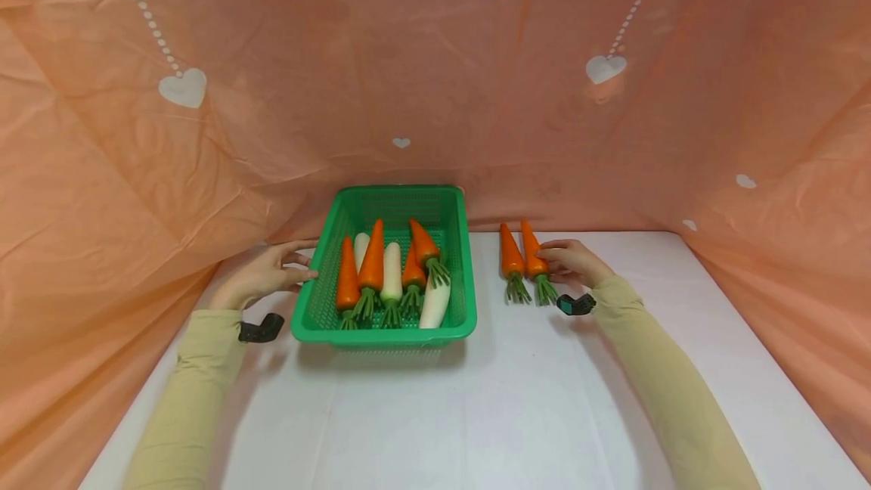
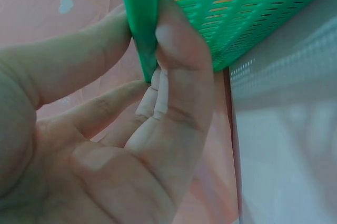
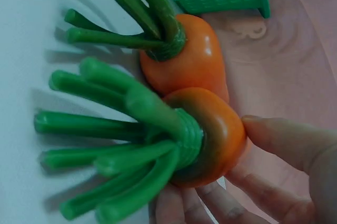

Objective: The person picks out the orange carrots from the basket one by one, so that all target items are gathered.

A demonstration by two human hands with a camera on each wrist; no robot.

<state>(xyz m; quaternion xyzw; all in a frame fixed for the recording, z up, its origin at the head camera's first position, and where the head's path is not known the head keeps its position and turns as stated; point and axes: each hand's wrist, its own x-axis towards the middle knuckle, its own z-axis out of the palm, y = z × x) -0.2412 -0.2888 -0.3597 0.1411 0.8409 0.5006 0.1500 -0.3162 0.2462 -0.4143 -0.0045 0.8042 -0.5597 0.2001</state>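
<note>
My left hand (image 1: 267,276) grips the left rim of a green plastic basket (image 1: 469,301); in the left wrist view the thumb is on one side of the rim and curled fingers (image 2: 184,77) are on the other. Several carrots (image 1: 372,267) and white radishes (image 1: 392,271) lie in the basket. To its right, two carrots rest side by side on the table. My right hand (image 1: 574,262) holds the right-hand carrot (image 1: 533,252), thumb on its upper side and fingers beneath. The other carrot (image 1: 512,254) lies against it, its green stalks toward me.
A white cloth covers the table (image 1: 531,399). Behind and along both sides hangs a peach curtain (image 1: 408,59) with white hearts, close to the basket's far edge. Dark wrist cameras (image 1: 575,305) sit on both wrists.
</note>
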